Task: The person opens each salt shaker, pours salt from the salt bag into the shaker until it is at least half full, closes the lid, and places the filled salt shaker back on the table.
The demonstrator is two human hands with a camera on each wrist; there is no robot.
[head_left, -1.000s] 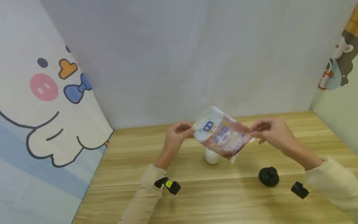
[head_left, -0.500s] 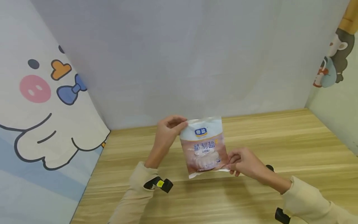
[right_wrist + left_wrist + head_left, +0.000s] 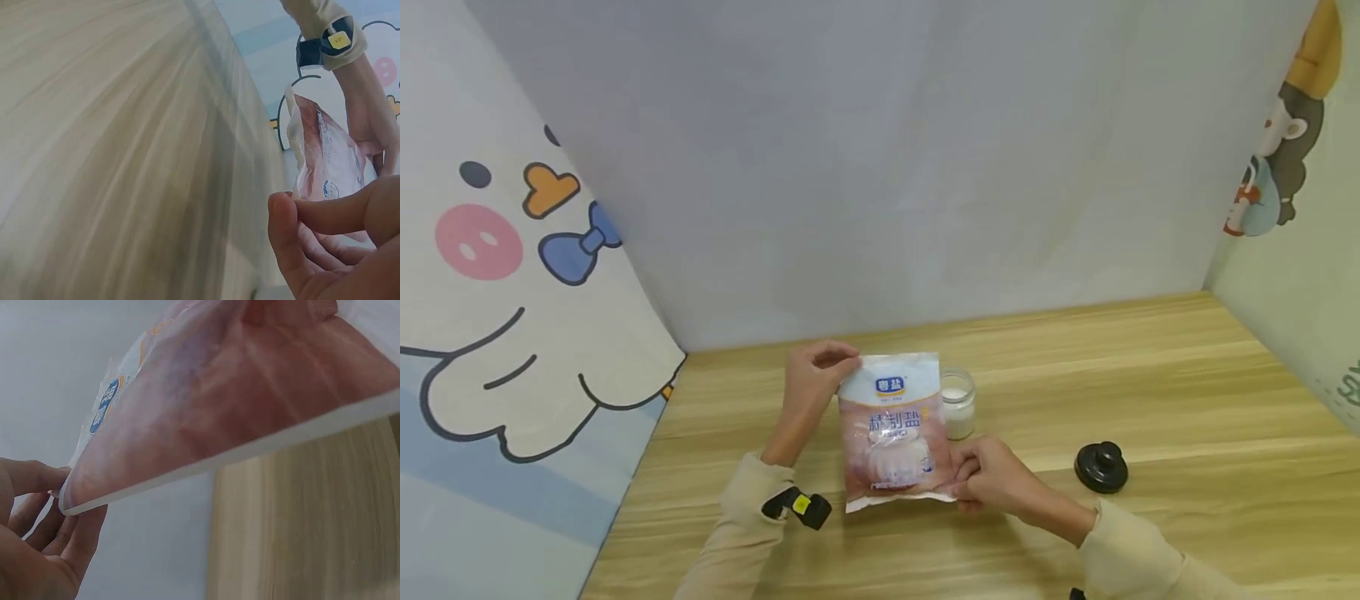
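Note:
A pink and white salt bag [image 3: 895, 442], printed with a blue logo, is held up between both hands with its front toward the head camera. My left hand [image 3: 812, 396] pinches its upper left corner; in the left wrist view the thumb and fingers [image 3: 86, 540] grip that corner. At the lower right corner my right hand [image 3: 992, 475] pinches the bag's edge, as the right wrist view also shows. Just behind the bag's right side stands an open glass jar [image 3: 959, 408] with white grains in it, partly covered by the bag.
A round black lid [image 3: 1101, 467] with a knob lies on the wooden table [image 3: 1180, 392] to the right of the jar. A grey cloth wall [image 3: 925, 183] rises at the table's back, with cartoon-printed panels left and right.
The bag has turned from tilted to nearly upright and moved left and down with both hands. The right hand has swung lower. The jar now shows beside the bag.

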